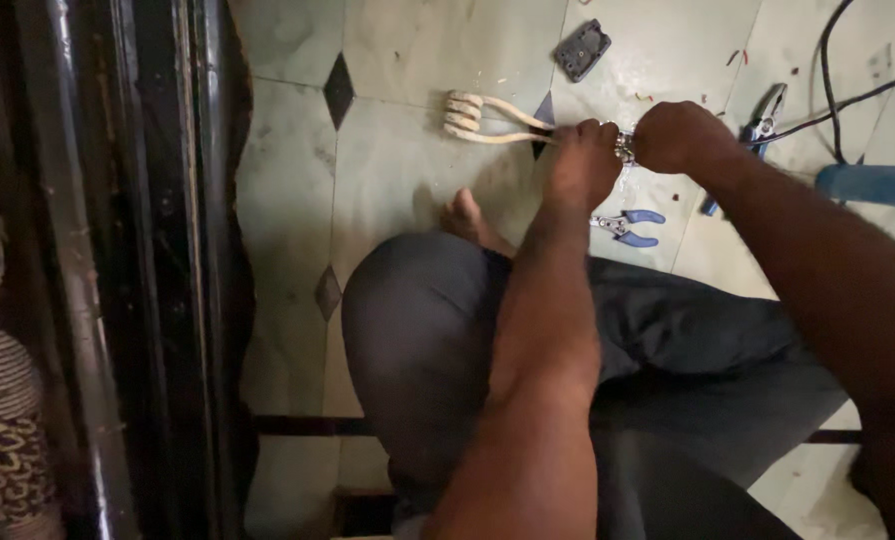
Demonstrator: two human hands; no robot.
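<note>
Both hands, left [582, 160], right [675, 135], fingers clenched on one heating coil [487, 118]; two pliers [627, 227] nearby.

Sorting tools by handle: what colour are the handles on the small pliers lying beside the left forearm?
Blue handles on the small pliers, seen in the head view.

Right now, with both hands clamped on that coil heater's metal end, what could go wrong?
1. The left hand holds the heater coil by its rods while the right hand works the metal fitting; a slip could pinch fingers.
2. The small pliers lie close by the bare foot, easy to kick or step on.
3. The black cable trails past the right forearm and might snag.
</note>
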